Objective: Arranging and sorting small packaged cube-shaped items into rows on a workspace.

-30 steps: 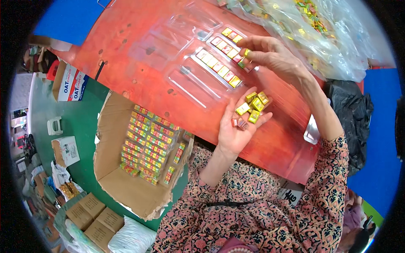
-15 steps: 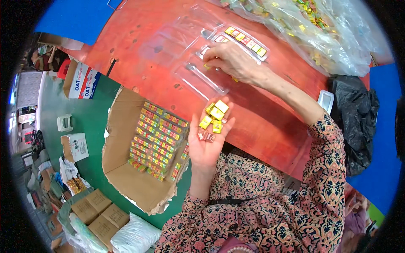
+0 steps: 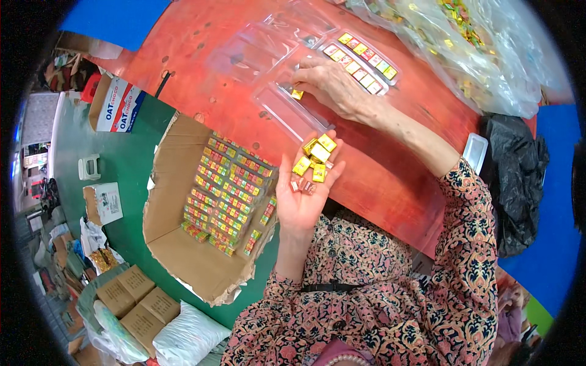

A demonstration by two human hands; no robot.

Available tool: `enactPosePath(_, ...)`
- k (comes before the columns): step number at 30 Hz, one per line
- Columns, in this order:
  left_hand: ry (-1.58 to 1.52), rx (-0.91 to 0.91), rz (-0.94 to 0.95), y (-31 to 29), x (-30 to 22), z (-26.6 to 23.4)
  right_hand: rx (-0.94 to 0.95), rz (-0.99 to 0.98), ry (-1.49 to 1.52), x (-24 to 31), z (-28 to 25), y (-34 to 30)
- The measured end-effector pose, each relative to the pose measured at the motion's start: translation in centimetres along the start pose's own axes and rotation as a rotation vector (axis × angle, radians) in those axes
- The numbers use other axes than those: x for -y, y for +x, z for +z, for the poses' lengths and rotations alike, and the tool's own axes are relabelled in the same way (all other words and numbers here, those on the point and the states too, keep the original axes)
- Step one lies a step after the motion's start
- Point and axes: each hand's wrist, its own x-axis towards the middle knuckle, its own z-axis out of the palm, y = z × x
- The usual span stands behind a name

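Observation:
My left hand [image 3: 298,206] is palm up with the fingers slightly curled, cradling several small yellow-wrapped blocks [image 3: 319,152] and a few red-brown ones [image 3: 303,186]. Above the table, my right hand [image 3: 336,88] reaches leftward, thumb and fingertips pinching a small yellow block [image 3: 296,94]. Beneath and beside those fingertips lies a clear plastic tray [image 3: 287,111] with long compartments. Just beyond the right hand, a clear tray [image 3: 384,92] holds two rows of yellow, red and white wrapped blocks [image 3: 360,51]. The right hand hides part of the trays.
More clear trays [image 3: 259,52] lie on the red table [image 3: 201,61]. A large plastic bag [image 3: 488,73] of wrapped blocks rests at the far right, beside a black bag [image 3: 513,183] and a small white tray [image 3: 475,152]. Left of me stands a cardboard box [image 3: 177,155] holding packed rows.
My right hand has shifted left relative to the filled tray, uncovering its second row of blocks. My left hand stays palm up with the blocks. The whole view has shifted slightly.

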Motion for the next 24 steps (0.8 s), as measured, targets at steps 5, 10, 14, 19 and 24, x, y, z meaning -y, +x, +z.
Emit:
enactPosePath(5, -0.022, -0.015, 0.0, 0.0, 0.0, 0.1, -0.042, 0.016, 0.084, 0.1, 0.8, -0.2)
enactPosePath(10, 0.008, -0.001, 0.001, 0.2, 0.1, 0.0, -0.005, 0.032, -0.096, 0.2, 0.2, -0.5)
enactPosePath(14, 0.093, -0.009, 0.03, 0.0, -0.2, -0.5, 0.016, 0.003, 0.121, 4.0, -1.5, -1.2)
enactPosePath(19, 0.015, 0.058, 0.027, -0.4, -0.9, -1.3, 0.339, -0.159, 0.241, 9.2, -1.8, -3.5)
enactPosePath(24, 0.294, 0.002, 0.013, 0.7, 0.5, 0.3, 0.178, -0.081, 0.095, 10.6, 2.1, -7.5)
